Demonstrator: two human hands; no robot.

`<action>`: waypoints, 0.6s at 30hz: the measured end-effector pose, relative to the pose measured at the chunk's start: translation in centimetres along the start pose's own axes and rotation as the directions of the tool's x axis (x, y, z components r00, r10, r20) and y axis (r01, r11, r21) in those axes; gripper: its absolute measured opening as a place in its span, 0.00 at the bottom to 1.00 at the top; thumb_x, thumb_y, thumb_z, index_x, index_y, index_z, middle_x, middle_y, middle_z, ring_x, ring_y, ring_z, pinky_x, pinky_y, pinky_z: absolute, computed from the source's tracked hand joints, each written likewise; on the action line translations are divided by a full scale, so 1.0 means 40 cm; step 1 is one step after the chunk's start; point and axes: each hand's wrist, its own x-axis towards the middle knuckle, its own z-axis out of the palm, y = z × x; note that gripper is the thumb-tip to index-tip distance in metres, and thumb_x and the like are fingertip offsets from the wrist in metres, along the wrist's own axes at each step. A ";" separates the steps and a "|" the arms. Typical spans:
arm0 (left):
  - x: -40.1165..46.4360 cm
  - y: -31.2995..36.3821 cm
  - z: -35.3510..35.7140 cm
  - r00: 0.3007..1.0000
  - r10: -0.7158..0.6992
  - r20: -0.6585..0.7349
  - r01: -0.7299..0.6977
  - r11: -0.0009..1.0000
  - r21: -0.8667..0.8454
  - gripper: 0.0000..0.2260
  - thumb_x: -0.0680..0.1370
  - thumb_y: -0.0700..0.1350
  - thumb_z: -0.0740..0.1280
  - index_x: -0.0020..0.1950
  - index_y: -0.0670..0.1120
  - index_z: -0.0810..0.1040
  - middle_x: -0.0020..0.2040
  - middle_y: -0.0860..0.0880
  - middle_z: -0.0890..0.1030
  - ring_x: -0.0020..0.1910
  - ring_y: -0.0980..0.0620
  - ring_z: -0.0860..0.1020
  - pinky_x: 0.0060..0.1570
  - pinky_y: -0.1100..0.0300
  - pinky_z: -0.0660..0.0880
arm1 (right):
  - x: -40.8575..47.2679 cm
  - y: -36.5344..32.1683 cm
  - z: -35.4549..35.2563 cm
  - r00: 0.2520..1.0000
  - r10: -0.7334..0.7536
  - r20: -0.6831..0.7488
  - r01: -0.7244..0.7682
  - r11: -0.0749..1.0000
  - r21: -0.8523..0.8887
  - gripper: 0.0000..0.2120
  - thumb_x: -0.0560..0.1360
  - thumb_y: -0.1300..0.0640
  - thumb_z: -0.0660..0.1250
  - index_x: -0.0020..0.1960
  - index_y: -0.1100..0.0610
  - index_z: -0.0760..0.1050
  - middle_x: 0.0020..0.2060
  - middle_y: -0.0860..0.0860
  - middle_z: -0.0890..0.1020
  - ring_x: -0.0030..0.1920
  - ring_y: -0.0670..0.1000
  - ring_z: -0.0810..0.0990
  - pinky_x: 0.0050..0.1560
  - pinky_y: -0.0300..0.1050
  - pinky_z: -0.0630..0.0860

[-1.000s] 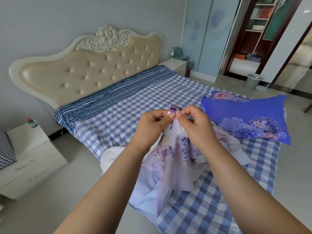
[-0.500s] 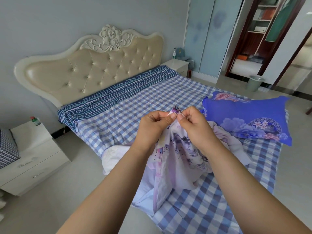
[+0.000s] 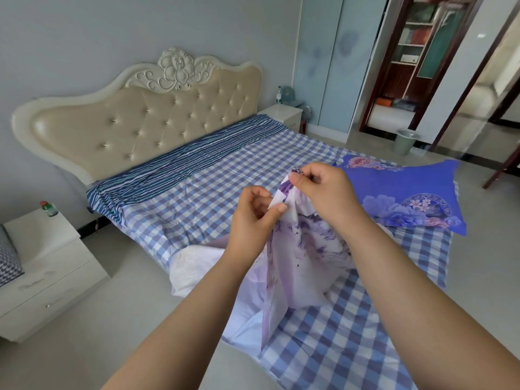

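Observation:
A white pillowcase with a purple flower print hangs over the foot corner of a bed covered in a blue checked sheet. My right hand pinches its top edge and holds it up. My left hand pinches the same edge a little lower and to the left. A white pillow lies partly under the fabric at the bed's near edge. A blue flowered pillow rests on the bed to the right of my hands.
A cream padded headboard stands at the far end. A white nightstand with a small bottle is at the left, another nightstand at the far right. A grey bin stands by the wardrobe.
My hands have drawn apart along the fabric's edge: the right hand rose and the left hand slid down and to the left. The view shifted slightly.

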 end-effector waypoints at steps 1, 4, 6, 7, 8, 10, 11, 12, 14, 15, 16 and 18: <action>-0.019 -0.026 -0.019 1.000 0.016 -0.006 -0.015 0.994 0.110 0.13 0.73 0.47 0.74 0.48 0.51 0.70 0.40 0.56 0.75 0.37 0.61 0.73 0.40 0.68 0.71 | -0.005 -0.021 0.006 0.998 -0.020 -0.056 0.021 1.000 0.022 0.12 0.76 0.57 0.68 0.34 0.56 0.73 0.25 0.47 0.68 0.24 0.41 0.65 0.29 0.31 0.62; -0.089 -0.099 -0.076 0.999 0.006 -0.034 0.005 0.946 0.323 0.16 0.72 0.50 0.74 0.50 0.52 0.67 0.43 0.61 0.74 0.42 0.64 0.73 0.42 0.72 0.69 | -0.025 -0.092 0.021 0.985 -0.080 -0.156 0.090 0.994 0.063 0.13 0.76 0.57 0.68 0.37 0.63 0.74 0.27 0.52 0.70 0.28 0.42 0.63 0.29 0.32 0.62; -0.121 -0.142 -0.111 0.996 -0.056 -0.063 0.076 0.927 0.367 0.16 0.73 0.52 0.72 0.53 0.54 0.67 0.44 0.63 0.74 0.43 0.64 0.73 0.41 0.72 0.68 | -0.047 -0.137 0.036 0.983 -0.107 -0.152 0.119 0.990 0.072 0.12 0.76 0.57 0.68 0.36 0.62 0.74 0.29 0.54 0.70 0.30 0.43 0.65 0.30 0.33 0.63; -0.131 -0.162 -0.130 0.993 -0.100 -0.057 0.114 0.910 0.399 0.16 0.74 0.52 0.71 0.56 0.54 0.68 0.45 0.62 0.75 0.44 0.63 0.74 0.41 0.70 0.69 | -0.062 -0.158 0.047 0.983 -0.113 -0.144 0.125 0.989 0.076 0.12 0.76 0.57 0.68 0.36 0.61 0.74 0.30 0.54 0.71 0.30 0.43 0.65 0.31 0.33 0.63; -0.136 -0.176 -0.147 0.990 -0.134 -0.039 0.138 0.886 0.442 0.14 0.75 0.52 0.69 0.58 0.53 0.70 0.46 0.61 0.76 0.44 0.61 0.75 0.41 0.65 0.71 | -0.078 -0.179 0.059 0.984 -0.120 -0.134 0.133 0.987 0.086 0.11 0.76 0.58 0.68 0.36 0.61 0.75 0.30 0.54 0.71 0.30 0.43 0.66 0.31 0.33 0.64; -0.142 -0.197 -0.185 0.980 -0.199 -0.021 0.178 0.815 0.551 0.07 0.78 0.52 0.65 0.51 0.50 0.75 0.44 0.53 0.78 0.45 0.51 0.78 0.41 0.58 0.71 | -0.112 -0.214 0.084 0.984 -0.130 -0.121 0.144 0.984 0.108 0.11 0.76 0.59 0.67 0.35 0.58 0.74 0.29 0.52 0.71 0.28 0.41 0.65 0.31 0.32 0.63; -0.147 -0.200 -0.206 0.971 -0.238 -0.030 0.211 0.786 0.582 0.08 0.79 0.51 0.62 0.44 0.49 0.75 0.41 0.51 0.77 0.45 0.46 0.78 0.40 0.58 0.69 | -0.129 -0.230 0.094 0.983 -0.140 -0.116 0.153 0.982 0.114 0.12 0.76 0.59 0.67 0.34 0.55 0.74 0.29 0.51 0.71 0.28 0.40 0.65 0.31 0.31 0.64; -0.150 -0.205 -0.228 0.963 -0.263 -0.057 0.247 0.776 0.580 0.11 0.80 0.50 0.60 0.40 0.49 0.74 0.38 0.50 0.76 0.45 0.43 0.79 0.39 0.58 0.67 | -0.143 -0.242 0.102 0.982 -0.149 -0.114 0.162 0.980 0.112 0.12 0.76 0.59 0.67 0.34 0.54 0.73 0.29 0.51 0.72 0.29 0.40 0.66 0.32 0.32 0.64; -0.159 -0.196 -0.287 0.947 -0.280 -0.158 0.321 0.801 0.505 0.11 0.81 0.47 0.59 0.42 0.46 0.76 0.38 0.48 0.76 0.45 0.41 0.78 0.39 0.58 0.65 | -0.171 -0.263 0.117 0.981 -0.158 -0.116 0.170 0.980 0.104 0.11 0.76 0.58 0.67 0.35 0.53 0.74 0.31 0.52 0.74 0.31 0.42 0.68 0.34 0.33 0.66; -0.162 -0.186 -0.322 0.937 -0.259 -0.234 0.342 0.817 0.463 0.10 0.81 0.45 0.59 0.45 0.44 0.77 0.39 0.47 0.77 0.45 0.41 0.78 0.39 0.58 0.65 | -0.178 -0.269 0.120 0.980 -0.155 -0.123 0.168 0.981 0.101 0.11 0.76 0.58 0.67 0.35 0.54 0.74 0.30 0.51 0.73 0.31 0.42 0.68 0.33 0.33 0.66; -0.159 -0.177 -0.355 0.917 -0.223 -0.331 0.356 0.830 0.429 0.09 0.81 0.43 0.59 0.48 0.42 0.78 0.40 0.46 0.78 0.44 0.42 0.77 0.39 0.58 0.65 | -0.177 -0.271 0.120 0.980 -0.145 -0.137 0.159 0.983 0.094 0.11 0.77 0.58 0.67 0.35 0.54 0.74 0.29 0.50 0.72 0.29 0.41 0.66 0.32 0.33 0.65; -0.170 -0.134 -0.447 0.830 -0.139 -0.539 0.368 0.864 0.343 0.10 0.78 0.38 0.58 0.52 0.42 0.79 0.42 0.45 0.79 0.42 0.45 0.75 0.40 0.59 0.65 | -0.184 -0.282 0.140 0.981 -0.123 -0.152 0.137 0.987 0.086 0.11 0.77 0.56 0.67 0.36 0.55 0.73 0.28 0.50 0.71 0.25 0.40 0.65 0.30 0.33 0.63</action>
